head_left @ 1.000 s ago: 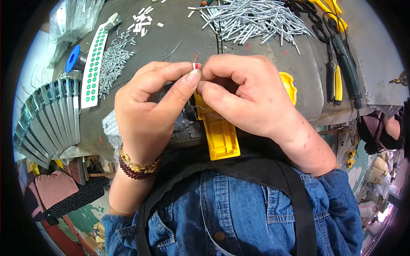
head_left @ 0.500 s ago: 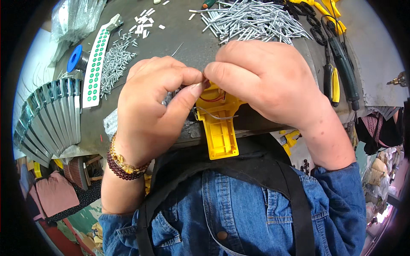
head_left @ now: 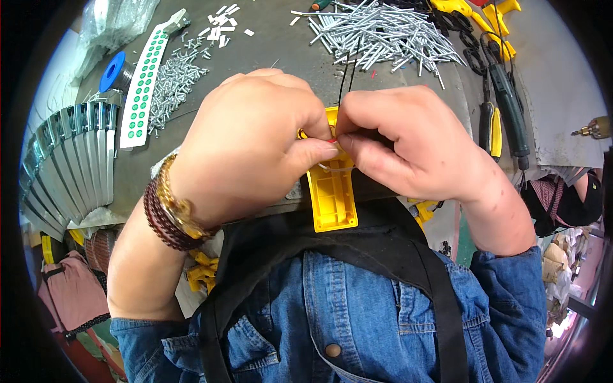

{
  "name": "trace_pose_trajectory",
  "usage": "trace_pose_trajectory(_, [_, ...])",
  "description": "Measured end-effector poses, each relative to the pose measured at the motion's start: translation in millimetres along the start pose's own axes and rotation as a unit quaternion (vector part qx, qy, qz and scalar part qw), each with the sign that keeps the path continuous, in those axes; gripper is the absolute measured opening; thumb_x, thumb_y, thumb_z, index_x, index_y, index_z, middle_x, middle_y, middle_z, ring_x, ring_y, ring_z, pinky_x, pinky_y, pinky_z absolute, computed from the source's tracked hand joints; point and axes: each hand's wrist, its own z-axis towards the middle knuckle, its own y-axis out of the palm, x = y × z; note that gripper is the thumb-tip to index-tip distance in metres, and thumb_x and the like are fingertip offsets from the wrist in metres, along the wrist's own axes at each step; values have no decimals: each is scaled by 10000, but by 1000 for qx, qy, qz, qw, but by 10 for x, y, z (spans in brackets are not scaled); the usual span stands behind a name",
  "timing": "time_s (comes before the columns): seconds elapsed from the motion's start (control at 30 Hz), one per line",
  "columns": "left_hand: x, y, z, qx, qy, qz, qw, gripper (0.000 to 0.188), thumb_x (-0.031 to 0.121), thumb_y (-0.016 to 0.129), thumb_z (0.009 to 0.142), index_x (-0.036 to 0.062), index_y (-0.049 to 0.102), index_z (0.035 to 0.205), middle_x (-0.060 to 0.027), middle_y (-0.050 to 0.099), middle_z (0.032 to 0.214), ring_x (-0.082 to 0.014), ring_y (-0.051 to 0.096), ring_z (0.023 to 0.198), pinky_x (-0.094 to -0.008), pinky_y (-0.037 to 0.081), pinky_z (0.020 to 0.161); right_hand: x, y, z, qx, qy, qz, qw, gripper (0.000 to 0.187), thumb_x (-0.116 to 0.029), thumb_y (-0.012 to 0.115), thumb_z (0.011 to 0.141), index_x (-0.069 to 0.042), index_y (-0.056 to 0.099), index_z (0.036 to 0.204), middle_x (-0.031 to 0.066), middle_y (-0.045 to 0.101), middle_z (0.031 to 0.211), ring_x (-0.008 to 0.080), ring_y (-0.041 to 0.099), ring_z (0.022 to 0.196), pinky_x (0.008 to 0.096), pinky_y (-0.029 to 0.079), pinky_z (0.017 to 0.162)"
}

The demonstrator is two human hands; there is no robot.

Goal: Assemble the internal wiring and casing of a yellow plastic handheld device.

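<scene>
Over the open yellow plastic housing [head_left: 335, 207], my two hands meet with their fingertips almost touching. A short bit of red wire [head_left: 332, 140] shows between them. My left hand [head_left: 252, 140] pinches it between thumb and forefinger. My right hand [head_left: 408, 140] is closed in a pinch at the same spot, its fingertips partly hiding the wire. Two thin black wires [head_left: 347, 73] rise beside my right forefinger; their lower ends are hidden. The housing's ribbed handle end points toward me, and a pale wire [head_left: 338, 169] crosses it. My hands cover much of its far part.
Farther back lie a heap of long metal pins [head_left: 386, 38], small screws [head_left: 172, 83] and white pieces [head_left: 220, 25]. To the left are a blue spool [head_left: 113, 71], a green-dotted strip [head_left: 142, 86] and fanned metal strips [head_left: 76, 163]. Pliers [head_left: 490, 127] and an electric screwdriver [head_left: 511, 102] lie right.
Both hands have come down nearer to me, and my left forearm has swung outward. The black wires now stand out beyond my right hand, and the red wire shows between the fingertips.
</scene>
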Motion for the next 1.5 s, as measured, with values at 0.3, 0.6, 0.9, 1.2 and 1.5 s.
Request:
trace_pose_trajectory(0.3, [47, 294, -28, 192, -13, 75, 978, 146, 85, 734, 730, 67, 594, 771, -94, 579, 750, -322, 572, 741, -415, 453, 685, -8, -78, 90, -12, 59, 35, 998, 115, -144, 597, 789, -29, 586, 786, 173, 605, 679, 396, 615, 673, 465, 491, 596])
trace_pose_trajectory(0.6, [23, 206, -35, 102, -32, 64, 992, 93, 161, 734, 752, 115, 654, 736, -35, 590, 781, -271, 588, 821, -414, 425, 715, -126, -99, 75, -28, 71, -45, 996, 78, -129, 592, 795, -52, 582, 800, 141, 610, 708, 380, 616, 677, 472, 479, 582])
trace_pose_trajectory(0.9, [27, 266, -34, 198, -17, 48, 979, 124, 125, 740, 709, 107, 626, 754, -32, 591, 820, -254, 580, 842, -403, 404, 794, -151, -148, 115, -38, 101, -32, 994, 68, -113, 603, 795, -51, 587, 817, 133, 609, 696, 357, 622, 647, 447, 484, 562])
trace_pose_trajectory(1.2, [-120, 322, -85, 173, -62, 7, 983, 102, 148, 754, 732, 97, 667, 751, -31, 615, 790, -257, 591, 888, -402, 429, 831, -20, -277, 447, -102, 74, 24, 992, 90, -130, 625, 811, -43, 604, 804, 56, 541, 617, 211, 563, 542, 347, 437, 512])
trace_pose_trajectory(1.5, [-105, 343, -46, 171, -36, -96, 980, 84, 135, 752, 770, 71, 710, 803, -70, 645, 803, -275, 613, 799, -381, 502, 724, 973, 378, 2108, -90, 41, -209, 973, 250, -216, 631, 879, 3, 701, 979, 138, 707, 813, 259, 684, 707, 371, 534, 695])
